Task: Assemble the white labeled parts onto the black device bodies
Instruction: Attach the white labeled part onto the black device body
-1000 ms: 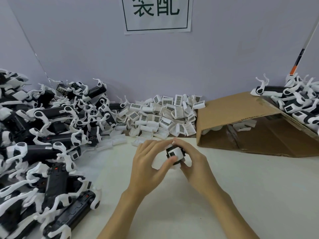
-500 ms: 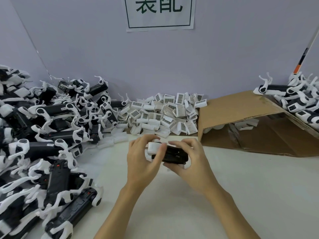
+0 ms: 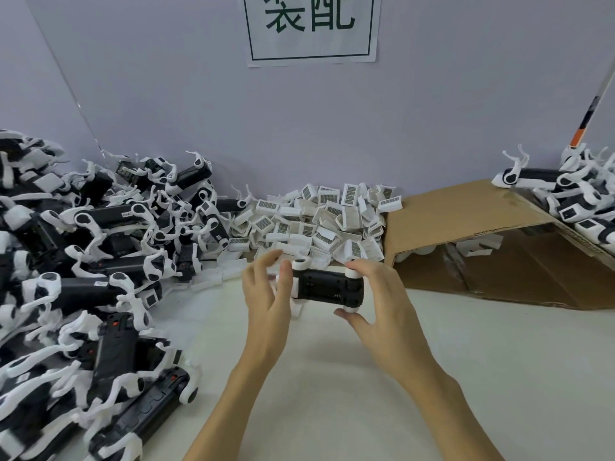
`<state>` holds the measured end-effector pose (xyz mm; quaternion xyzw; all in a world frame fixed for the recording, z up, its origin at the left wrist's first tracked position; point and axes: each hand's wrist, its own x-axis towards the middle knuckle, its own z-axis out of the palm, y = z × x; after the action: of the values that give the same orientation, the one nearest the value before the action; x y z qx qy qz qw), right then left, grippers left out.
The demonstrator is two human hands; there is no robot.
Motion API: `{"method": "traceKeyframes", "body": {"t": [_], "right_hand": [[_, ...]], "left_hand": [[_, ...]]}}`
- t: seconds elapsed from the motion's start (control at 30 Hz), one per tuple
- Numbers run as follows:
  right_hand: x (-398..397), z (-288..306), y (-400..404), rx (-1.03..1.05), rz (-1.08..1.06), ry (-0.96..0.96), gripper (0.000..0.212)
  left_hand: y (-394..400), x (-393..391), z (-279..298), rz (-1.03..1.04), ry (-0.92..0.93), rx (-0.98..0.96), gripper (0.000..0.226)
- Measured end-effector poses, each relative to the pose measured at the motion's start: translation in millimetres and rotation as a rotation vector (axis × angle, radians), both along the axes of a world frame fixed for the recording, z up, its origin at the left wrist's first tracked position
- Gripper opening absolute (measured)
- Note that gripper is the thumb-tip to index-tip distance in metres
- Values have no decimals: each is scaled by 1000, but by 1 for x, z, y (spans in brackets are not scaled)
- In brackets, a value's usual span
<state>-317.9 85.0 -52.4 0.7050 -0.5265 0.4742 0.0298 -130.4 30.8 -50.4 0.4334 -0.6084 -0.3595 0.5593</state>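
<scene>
A black device body point(image 3: 327, 287) with white joints at its corners lies level above the white table, held between both hands. My right hand point(image 3: 382, 304) grips its right end, fingers over the top and thumb underneath. My left hand point(image 3: 266, 294) is at its left end with fingers spread and nearly straight; the thumb touches the white left end. A heap of white labeled parts point(image 3: 316, 221) with barcode stickers lies against the back wall just behind the hands.
A big pile of black bodies with white legs point(image 3: 93, 277) fills the left side. An open cardboard box point(image 3: 482, 227) lies on its side at right, with more black-and-white devices point(image 3: 572, 201) on top of it. White table point(image 3: 332, 377) in front.
The device body has turned from end-on to lying sideways and level. My left hand has loosened from gripping the left end to spread fingers. The right hand has kept its hold.
</scene>
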Motion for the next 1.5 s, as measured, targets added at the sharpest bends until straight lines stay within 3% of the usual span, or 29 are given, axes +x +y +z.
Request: {"method": "traceKeyframes", "body": {"t": [0.07,0.17,0.3,0.4,0.5,0.6,0.73,0.87,0.97,1.07,1.23,1.3,1.4,1.5], "right_hand": [[2,1,-2,-130,-21,130,74],[4,-2,-6,-218,-65,207,71],[1,-5,-7,-306,-87,211,69],[3,-6,-7,-408,-95,240,63],[6,-4,-5,-429,-90,251,64],[6,-2,-2,-261,-17,168,75],[6,1,4,63,100,-100,75],[5,4,5,156,145,-259,62],[7,5,7,246,215,-331,56],[11,3,8,332,267,-350,52],[19,-3,7,372,252,-165,46],[19,-3,6,337,206,-144,39],[13,-2,5,309,117,-182,30],[11,-2,5,281,24,-225,19]], "left_hand": [[0,2,5,-98,122,262,80],[-8,5,5,-319,247,525,76],[-10,2,2,-257,266,355,69],[-6,0,4,-194,251,171,48],[-4,5,5,-198,243,107,38],[-4,9,1,-119,92,36,38],[-4,11,-5,55,-178,-90,41],[-2,3,-3,-43,-82,-91,49],[0,-1,-5,93,-26,-131,54],[-5,3,-7,192,-57,-175,58],[-9,7,-8,229,-277,-304,59],[-4,4,-7,172,-227,-259,51],[-1,4,-2,-82,21,14,50],[-6,9,1,-288,0,198,50]]}}
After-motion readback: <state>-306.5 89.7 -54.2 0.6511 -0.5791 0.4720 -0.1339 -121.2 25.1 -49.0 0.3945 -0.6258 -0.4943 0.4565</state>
